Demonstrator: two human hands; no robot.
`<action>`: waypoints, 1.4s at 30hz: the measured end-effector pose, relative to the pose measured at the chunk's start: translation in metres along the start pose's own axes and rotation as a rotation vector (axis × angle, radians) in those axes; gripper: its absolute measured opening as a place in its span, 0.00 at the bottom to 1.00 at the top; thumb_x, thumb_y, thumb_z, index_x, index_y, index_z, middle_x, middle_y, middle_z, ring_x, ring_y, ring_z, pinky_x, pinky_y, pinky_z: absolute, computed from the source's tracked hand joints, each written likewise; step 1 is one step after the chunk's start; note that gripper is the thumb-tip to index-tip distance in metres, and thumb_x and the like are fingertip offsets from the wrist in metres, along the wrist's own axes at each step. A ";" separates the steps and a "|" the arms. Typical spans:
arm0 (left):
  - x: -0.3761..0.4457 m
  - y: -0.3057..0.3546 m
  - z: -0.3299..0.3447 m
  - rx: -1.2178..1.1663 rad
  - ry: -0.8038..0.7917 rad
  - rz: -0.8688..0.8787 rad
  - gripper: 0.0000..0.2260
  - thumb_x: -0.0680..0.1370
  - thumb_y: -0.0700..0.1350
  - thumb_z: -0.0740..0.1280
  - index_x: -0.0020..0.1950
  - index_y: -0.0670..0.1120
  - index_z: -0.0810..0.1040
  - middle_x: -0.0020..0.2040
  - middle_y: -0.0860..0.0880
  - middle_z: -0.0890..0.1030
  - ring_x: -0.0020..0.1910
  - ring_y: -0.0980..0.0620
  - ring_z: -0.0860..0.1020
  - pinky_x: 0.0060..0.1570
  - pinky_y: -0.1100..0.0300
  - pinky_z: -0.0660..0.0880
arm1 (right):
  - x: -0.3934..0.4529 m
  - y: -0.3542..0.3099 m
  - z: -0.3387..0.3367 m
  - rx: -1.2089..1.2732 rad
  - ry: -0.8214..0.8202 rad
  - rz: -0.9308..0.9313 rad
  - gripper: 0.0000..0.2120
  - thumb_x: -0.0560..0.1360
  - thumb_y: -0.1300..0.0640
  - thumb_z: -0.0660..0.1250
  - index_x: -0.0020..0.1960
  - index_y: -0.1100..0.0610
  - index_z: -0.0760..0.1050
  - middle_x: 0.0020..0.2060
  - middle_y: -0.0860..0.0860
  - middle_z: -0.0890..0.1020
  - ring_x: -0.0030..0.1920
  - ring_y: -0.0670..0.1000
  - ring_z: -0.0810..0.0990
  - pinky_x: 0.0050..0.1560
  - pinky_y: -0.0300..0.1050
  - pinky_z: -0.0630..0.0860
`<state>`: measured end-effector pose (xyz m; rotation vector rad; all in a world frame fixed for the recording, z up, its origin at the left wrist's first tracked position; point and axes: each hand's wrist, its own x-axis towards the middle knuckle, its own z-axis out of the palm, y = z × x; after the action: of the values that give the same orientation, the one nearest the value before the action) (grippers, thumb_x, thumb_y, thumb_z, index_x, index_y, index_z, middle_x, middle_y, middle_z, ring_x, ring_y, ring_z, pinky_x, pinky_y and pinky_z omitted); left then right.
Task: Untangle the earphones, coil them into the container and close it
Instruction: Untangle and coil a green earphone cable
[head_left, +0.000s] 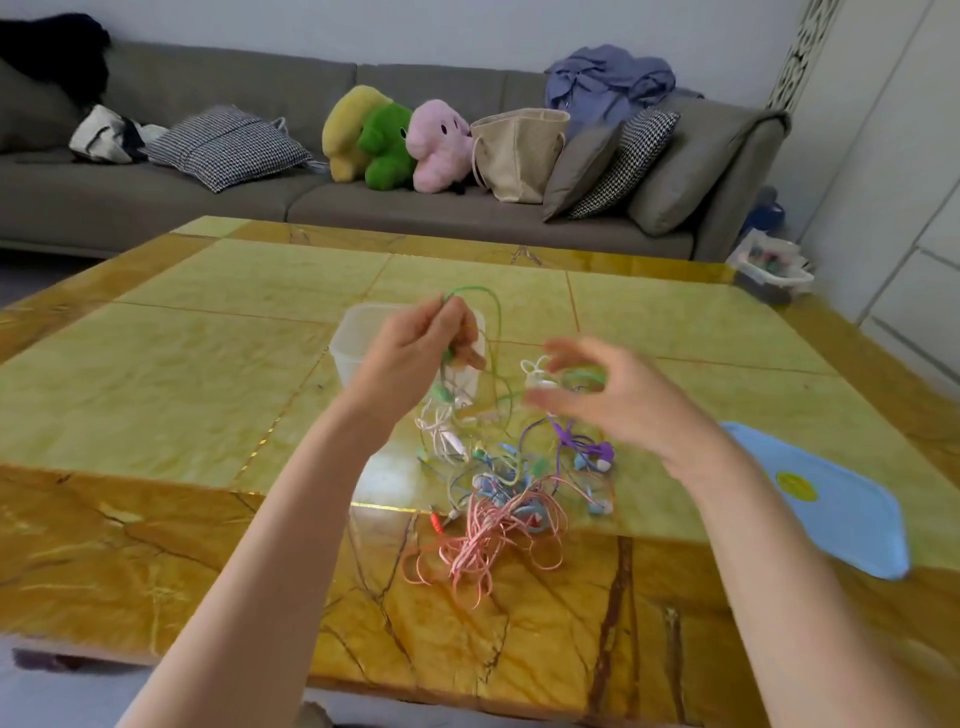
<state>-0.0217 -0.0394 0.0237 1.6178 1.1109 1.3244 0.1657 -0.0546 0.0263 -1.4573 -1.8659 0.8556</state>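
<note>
A tangle of earphones (511, 499) in pink, blue, purple, white and green lies on the yellow stone table (208, 338). My left hand (421, 345) is raised above it and pinches a green earphone cable (496, 332) that loops up over my fingers. My right hand (608, 395) is blurred, its fingers curled around a coiled part of the green cable next to a white earbud (540, 376). A clear plastic container (358, 343) stands behind my left hand. Its blue lid (826, 499) lies flat at the right.
A grey sofa (156, 202) runs along the far side with cushions, three plush toys (395, 137), a beige bag (519, 153) and clothes. A small bin of items (774, 270) sits on the floor at the right, past the table's corner.
</note>
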 end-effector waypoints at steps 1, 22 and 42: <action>-0.001 0.004 0.000 -0.046 0.000 0.007 0.14 0.82 0.41 0.54 0.37 0.44 0.71 0.33 0.50 0.72 0.29 0.59 0.75 0.37 0.67 0.70 | 0.000 0.000 0.005 -0.126 -0.123 0.055 0.35 0.59 0.38 0.70 0.64 0.46 0.71 0.55 0.42 0.76 0.54 0.42 0.74 0.54 0.40 0.69; -0.003 0.002 0.007 0.387 -0.137 0.191 0.05 0.74 0.46 0.66 0.40 0.56 0.78 0.42 0.59 0.81 0.44 0.56 0.78 0.48 0.56 0.74 | 0.002 -0.035 -0.004 0.746 0.503 -0.359 0.08 0.75 0.61 0.66 0.38 0.51 0.75 0.27 0.42 0.73 0.22 0.40 0.61 0.23 0.32 0.57; 0.004 -0.010 0.016 0.243 -0.058 0.101 0.06 0.75 0.44 0.68 0.40 0.54 0.79 0.32 0.59 0.79 0.35 0.63 0.75 0.40 0.61 0.70 | -0.006 -0.044 -0.004 0.709 0.218 -0.353 0.10 0.74 0.68 0.65 0.42 0.53 0.77 0.29 0.46 0.77 0.24 0.44 0.61 0.23 0.35 0.55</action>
<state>-0.0071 -0.0326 0.0125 1.8996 1.2052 1.2346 0.1444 -0.0677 0.0628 -0.7237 -1.3836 0.9925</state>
